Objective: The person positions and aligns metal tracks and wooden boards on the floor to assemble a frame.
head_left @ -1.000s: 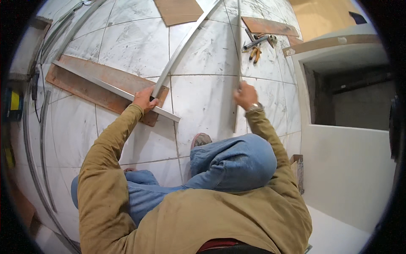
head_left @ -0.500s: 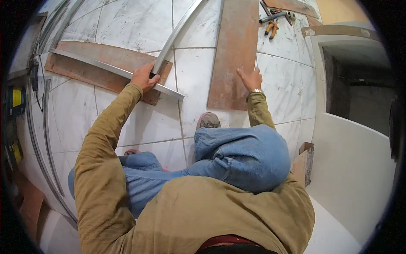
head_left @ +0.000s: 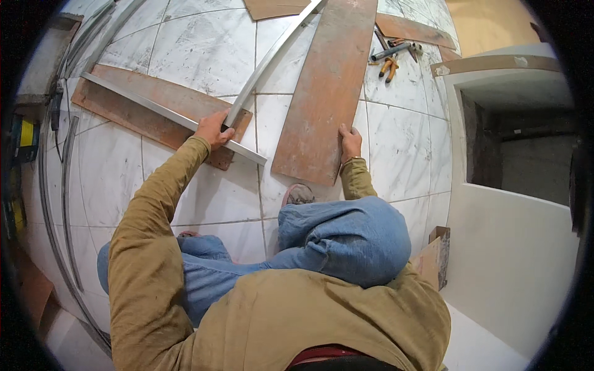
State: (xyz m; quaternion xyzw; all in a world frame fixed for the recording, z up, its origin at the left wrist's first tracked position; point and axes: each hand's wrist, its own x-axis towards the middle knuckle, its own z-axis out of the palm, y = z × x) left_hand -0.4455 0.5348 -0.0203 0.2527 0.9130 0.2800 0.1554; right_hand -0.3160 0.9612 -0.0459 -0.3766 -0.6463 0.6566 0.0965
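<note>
My left hand [head_left: 213, 128] is closed around two light metal profiles where they meet. One straight profile [head_left: 142, 102] lies slantwise over a reddish-brown board [head_left: 167, 94], its near end reaching past the board's edge. The other, a long metal profile [head_left: 263, 65], runs from my grip up toward the far edge of the view. To the right, my right hand [head_left: 350, 142] grips the right edge of a long reddish-brown board [head_left: 325, 93] close to its near end. The thumb lies at the top of that edge; the fingers underneath are hidden.
Pliers with orange handles [head_left: 388, 69] and a grey tube-shaped tool [head_left: 391, 52] lie beyond the long board. More boards [head_left: 414, 31] rest at the far side. Long metal strips [head_left: 68, 204] line the left. A white panel with an opening [head_left: 507, 229] stands at right.
My right hand has come nearer and closed on the long board's edge. That board's near end has swung left and toward me. The left hand keeps its grip on the profiles.
</note>
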